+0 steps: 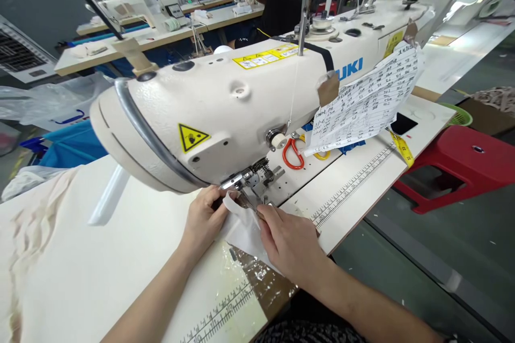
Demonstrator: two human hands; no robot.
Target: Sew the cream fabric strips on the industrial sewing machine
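Observation:
A piece of thin white fabric (246,231) lies at the needle area of a sewing machine (225,96), with one edge curling up. My left hand (204,220) pinches the fabric's left edge close to the presser foot (247,193). My right hand (293,241) is closed on the right side of the same fabric, knuckles up, just in front of the metal sewing parts. Its fingertips are partly hidden, and so is the fabric underneath the foot.
Behind the needle area lie red-handled scissors (293,154). A handwritten paper (366,99) hangs on the machine. A yellow tape measure (401,149) drapes over the table edge, near a red stool (462,158). Light fabric (36,225) lies at left. A person in black (281,8) sits beyond.

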